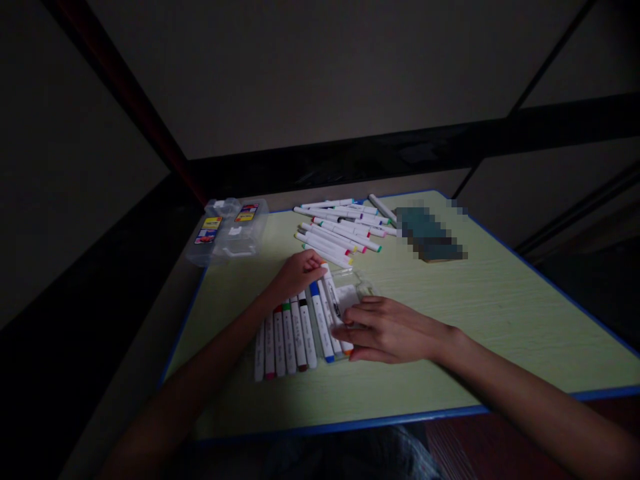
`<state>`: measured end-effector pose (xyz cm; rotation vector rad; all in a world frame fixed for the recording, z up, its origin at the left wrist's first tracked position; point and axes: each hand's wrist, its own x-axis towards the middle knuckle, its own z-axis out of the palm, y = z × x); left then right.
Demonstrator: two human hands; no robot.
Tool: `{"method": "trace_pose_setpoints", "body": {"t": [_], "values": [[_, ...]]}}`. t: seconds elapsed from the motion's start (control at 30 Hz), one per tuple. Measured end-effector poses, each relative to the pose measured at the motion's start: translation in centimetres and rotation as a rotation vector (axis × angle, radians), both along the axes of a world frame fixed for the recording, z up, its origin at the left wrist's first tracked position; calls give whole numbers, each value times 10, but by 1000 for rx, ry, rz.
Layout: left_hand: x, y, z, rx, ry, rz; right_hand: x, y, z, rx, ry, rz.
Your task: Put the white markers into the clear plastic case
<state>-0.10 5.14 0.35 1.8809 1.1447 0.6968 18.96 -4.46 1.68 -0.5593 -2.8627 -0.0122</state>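
My left hand [301, 275] is curled, its thumb and fingers closed at the upper end of a white marker with orange ends [329, 285]. Over the lower end of that marker, my right hand [387, 330] has its fingers apart, the fingertips touching it. This marker lies beside a blue-ended marker [321, 323] in a clear plastic tray [357, 283], partly covered by my right hand. Left of these, several white markers [287, 340] stand in a row, side by side, with their upper ends partly behind my left forearm.
Several loose white markers with coloured ends [340, 230] lie in a pile at the back. A clear plastic case [240, 233] with labels sits open at the back left. A dark green, partly blurred object [425, 230] lies at the back right. The table [480, 320] has a blue edge.
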Motion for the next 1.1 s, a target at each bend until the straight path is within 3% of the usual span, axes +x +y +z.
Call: {"method": "trace_pose_setpoints", "body": {"t": [0.83, 1.1], "values": [[1, -1, -5, 27, -31, -42, 1, 1, -5, -38, 22, 77], [2, -1, -7, 30, -36, -52, -2, 0, -6, 17, 55, 76]]}}
